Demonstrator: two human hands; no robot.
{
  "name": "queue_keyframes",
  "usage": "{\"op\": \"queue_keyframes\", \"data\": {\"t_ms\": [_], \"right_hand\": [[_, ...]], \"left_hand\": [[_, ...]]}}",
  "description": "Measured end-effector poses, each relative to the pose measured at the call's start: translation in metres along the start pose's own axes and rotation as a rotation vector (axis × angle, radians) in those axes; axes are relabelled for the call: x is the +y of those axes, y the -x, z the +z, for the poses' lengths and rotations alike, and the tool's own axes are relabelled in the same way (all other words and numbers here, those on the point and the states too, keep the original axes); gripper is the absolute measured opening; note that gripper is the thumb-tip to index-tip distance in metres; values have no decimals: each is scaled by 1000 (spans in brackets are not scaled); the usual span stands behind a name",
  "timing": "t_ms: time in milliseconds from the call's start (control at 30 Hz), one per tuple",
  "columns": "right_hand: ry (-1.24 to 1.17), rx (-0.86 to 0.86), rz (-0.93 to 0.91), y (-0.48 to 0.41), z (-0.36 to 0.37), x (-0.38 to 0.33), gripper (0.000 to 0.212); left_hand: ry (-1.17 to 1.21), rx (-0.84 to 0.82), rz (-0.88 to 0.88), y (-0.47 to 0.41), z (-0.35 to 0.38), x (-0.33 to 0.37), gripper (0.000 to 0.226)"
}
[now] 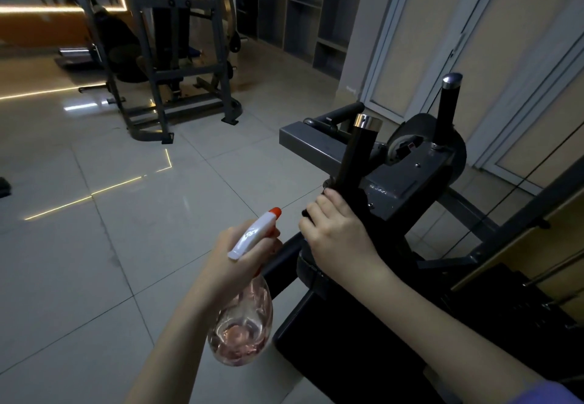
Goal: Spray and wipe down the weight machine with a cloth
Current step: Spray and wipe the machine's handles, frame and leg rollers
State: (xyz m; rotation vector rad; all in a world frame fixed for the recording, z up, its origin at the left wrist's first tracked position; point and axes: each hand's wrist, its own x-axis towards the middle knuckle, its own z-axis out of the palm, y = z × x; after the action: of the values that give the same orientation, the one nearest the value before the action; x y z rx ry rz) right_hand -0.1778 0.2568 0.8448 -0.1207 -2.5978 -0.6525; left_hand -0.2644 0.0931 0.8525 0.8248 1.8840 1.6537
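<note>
The left hand (234, 255) has its grip closed round the neck of a clear spray bottle (243, 324), held over the tiled floor (94, 261) beside the weight machine (407, 179). The right hand (335, 233) grips the base of 1 black handle (357, 154); I cannot tell whether a cloth lies beneath it.

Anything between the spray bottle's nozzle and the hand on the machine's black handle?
Nothing; the head view shows only floor tile between nozzle and right hand.
</note>
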Motion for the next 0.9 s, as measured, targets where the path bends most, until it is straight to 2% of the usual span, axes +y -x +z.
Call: {"op": "queue_keyframes", "data": {"t_ms": [133,233,333,433,467,533,633,733,900], "right_hand": [[13,-164,-42,17,6,-21,17],[-64,-170,-30,18,0,-21,13],[-99,-237,-35,19,-8,-15,24],[-1,-303,-43,9,-7,-8,42],[20,-304,-52,4,-4,-6,44],[48,-293,-83,-1,1,-7,34],[19,-137,-142,6,6,-7,7],[-75,40,-156,20,9,-6,21],[-207,146,-140,43,8,-1,20]], "left_hand": [[17,12,13,1,-3,1,55],[-1,16,10,3,-7,1,49],[-7,33,15,5,-9,2,51],[-18,27,26,5,-9,2,54],[-21,25,23,4,-9,1,55],[-21,21,13,3,-5,-1,56],[6,12,6,3,0,-3,55],[53,-7,-11,5,2,-5,55],[46,4,-17,8,1,-7,55]]}}
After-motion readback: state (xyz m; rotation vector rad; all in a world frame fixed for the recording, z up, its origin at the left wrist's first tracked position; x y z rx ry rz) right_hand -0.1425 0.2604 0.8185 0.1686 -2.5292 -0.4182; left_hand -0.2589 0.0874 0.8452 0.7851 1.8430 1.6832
